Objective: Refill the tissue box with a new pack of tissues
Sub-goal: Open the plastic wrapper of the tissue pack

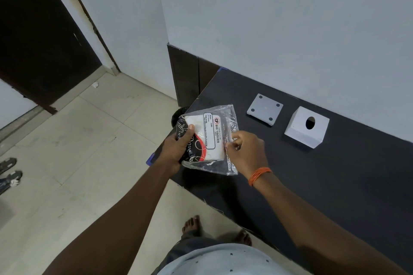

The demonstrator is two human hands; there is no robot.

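Clamped in the left hand (pixel 178 147), thumb pressed on top, the new tissue pack (pixel 207 139) is held up over the near-left corner of the dark table (pixel 324 185), clear of the surface. Its loose clear wrapper (pixel 231 118) is pinched along the right edge by the fingers of the right hand (pixel 245 152), closed on the film; an orange thread band (pixel 259 175) is worn at that wrist. The wrapper looks to be being opened, or about to be, though no tear can be made out.

Further along the table, well apart from the pack, the white tissue box cover (pixel 306 127) is seen with its round dispensing hole facing up, and just beside it the flat base plate (pixel 264 109) is laid with four dark feet showing. So the box is already apart, with nothing loaded yet.

Risks from here: the film could give way all at once under a hard pull, and the stack could be spilled toward the tiled floor (pixel 78 140), since the pack is held right at the table's edge. A crushing left grip could also crumple the sheets.

On the label, "BIG TISSUES" can be read beside a red circular logo; the smaller print is too fine. Cursive lettering on the black-and-red side is partly covered.
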